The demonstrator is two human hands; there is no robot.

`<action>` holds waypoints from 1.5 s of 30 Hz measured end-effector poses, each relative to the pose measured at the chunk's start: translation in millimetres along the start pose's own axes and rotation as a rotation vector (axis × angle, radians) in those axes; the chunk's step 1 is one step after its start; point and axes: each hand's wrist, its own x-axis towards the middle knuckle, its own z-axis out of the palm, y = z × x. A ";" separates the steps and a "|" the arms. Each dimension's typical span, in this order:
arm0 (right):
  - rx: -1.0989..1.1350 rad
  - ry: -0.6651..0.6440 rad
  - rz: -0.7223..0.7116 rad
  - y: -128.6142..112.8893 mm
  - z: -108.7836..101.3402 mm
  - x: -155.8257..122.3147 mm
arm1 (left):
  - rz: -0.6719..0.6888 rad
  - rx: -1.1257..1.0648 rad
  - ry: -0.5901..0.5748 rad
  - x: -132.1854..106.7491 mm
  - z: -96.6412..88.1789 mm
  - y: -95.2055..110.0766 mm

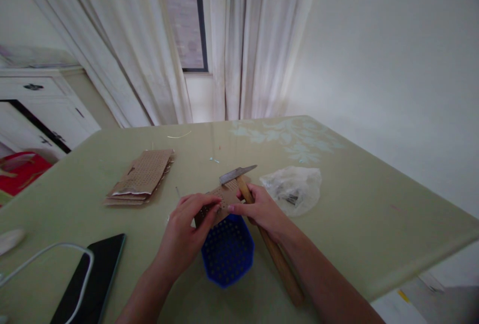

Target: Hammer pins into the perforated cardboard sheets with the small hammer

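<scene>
My left hand [186, 226] pinches the near edge of a small brown perforated board [220, 200] that rests on top of a blue perforated basket [228, 253]. My right hand [262, 209] grips a hammer with a wooden handle [279, 259] and a metal head [236, 174], while its fingertips also touch the board's right edge. The hammer head lies just beyond the board, pointing away from me.
A stack of similar brown perforated boards [142, 178] lies to the left. A clear plastic bag with small dark parts [294, 189] sits to the right. A dark phone [92, 276] and a white cable [45, 254] lie at near left on the green table [374, 199].
</scene>
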 end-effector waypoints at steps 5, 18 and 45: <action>0.014 -0.004 -0.009 -0.5 0.2 0.0 | 0.019 0.002 -0.021 0.2 0.0 -1.1; -0.039 -0.018 -0.053 -2.5 -0.5 0.7 | 0.043 -0.018 -0.127 8.7 -1.1 -3.3; -1.212 0.116 -0.408 -98.7 2.5 -74.6 | 0.120 0.168 -0.217 13.5 3.5 -2.0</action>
